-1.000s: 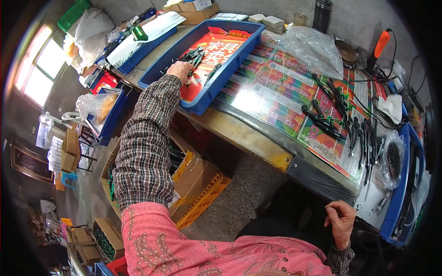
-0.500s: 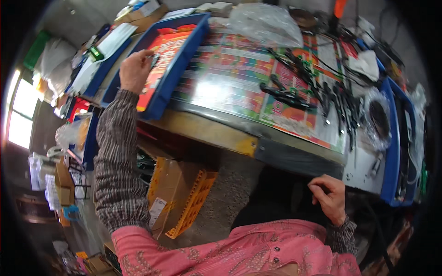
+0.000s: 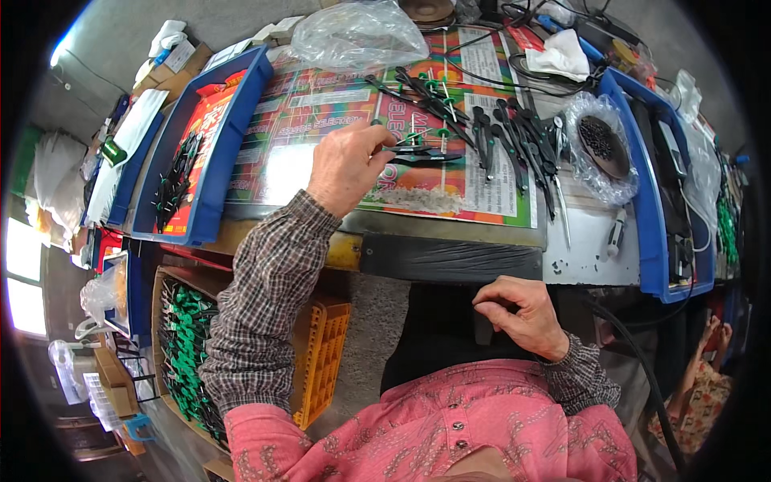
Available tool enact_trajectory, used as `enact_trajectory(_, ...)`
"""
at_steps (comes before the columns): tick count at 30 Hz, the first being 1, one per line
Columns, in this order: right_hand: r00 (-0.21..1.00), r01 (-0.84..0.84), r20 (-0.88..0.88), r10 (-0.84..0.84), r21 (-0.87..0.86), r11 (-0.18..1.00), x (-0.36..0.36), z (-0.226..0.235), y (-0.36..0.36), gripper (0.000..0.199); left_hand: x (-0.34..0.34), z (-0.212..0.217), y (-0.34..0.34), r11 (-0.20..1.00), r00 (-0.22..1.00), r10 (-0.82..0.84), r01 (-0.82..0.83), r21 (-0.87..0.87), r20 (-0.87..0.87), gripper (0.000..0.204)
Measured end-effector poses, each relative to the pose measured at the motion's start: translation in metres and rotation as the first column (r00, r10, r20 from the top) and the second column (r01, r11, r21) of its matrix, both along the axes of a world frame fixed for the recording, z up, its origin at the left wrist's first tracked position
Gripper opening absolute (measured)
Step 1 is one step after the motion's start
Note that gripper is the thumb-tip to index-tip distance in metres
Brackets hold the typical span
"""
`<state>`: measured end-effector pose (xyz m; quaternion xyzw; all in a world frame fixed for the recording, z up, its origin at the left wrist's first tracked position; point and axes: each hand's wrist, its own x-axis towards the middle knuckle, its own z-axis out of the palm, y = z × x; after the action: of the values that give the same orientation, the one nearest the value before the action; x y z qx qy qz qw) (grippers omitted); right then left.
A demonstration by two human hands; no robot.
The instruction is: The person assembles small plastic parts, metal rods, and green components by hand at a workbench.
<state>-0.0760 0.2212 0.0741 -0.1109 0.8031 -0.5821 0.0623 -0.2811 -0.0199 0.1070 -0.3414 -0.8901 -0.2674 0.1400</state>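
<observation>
A slim black plier-like tool (image 3: 430, 158) points right from the left hand (image 3: 345, 165), its fingers bent, grip unclear, roughly parallel to the front edge of the counter (image 3: 450, 259); the loosely curled right hand (image 3: 524, 315) is farther.

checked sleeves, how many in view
2: the left sleeve, just behind the left hand, and the right sleeve, just behind the right hand. Others could be hidden in the background.
</observation>
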Motion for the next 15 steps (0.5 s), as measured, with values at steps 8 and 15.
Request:
enact_trajectory(8,0.996,-0.027,-0.079,0.028,0.012,1.000,-0.003,-0.002,0.005,0.010,-0.011,-0.021,0.018,0.992,0.991,0.019,-0.035,-0.120,-0.132,0.028)
enact_trajectory(15,0.995,-0.038,-0.091,0.038,0.003,0.999,-0.002,-0.002,0.004,0.010,-0.014,-0.032,0.013,0.996,0.995,0.024,-0.032,-0.083,-0.092,0.029)
